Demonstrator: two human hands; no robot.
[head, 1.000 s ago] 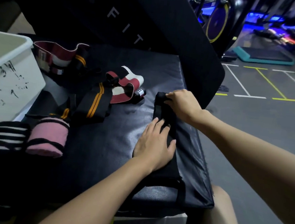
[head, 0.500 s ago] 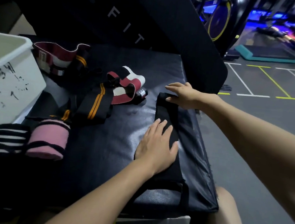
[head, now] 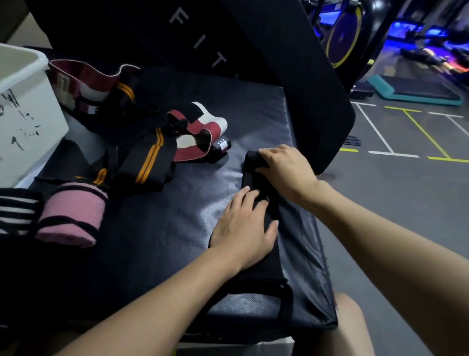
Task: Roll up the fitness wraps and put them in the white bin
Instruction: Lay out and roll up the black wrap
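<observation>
Black fabric is stretching along the right side of the padded tabletop (head: 167, 228): a long black wrap (head: 260, 267) lying flat, its near end reaching the pad's front edge. The left hand (head: 244, 232) is pressing down on the middle of it, palm flat and fingers (head: 244, 197) straight and spread. The right hand (head: 285, 172) is sitting at the far end, its fingers curling over the folded-up end of the wrap and gripping it. To the left, a black wrap with orange stripes (head: 147, 165) is lying loose, touching a red and white wrap (head: 200, 135). A pink rolled wrap (head: 70, 218) and a black and white striped roll (head: 3, 213) are resting side by side near the front left. The white bin (head: 16, 121) is standing at the far left edge.
</observation>
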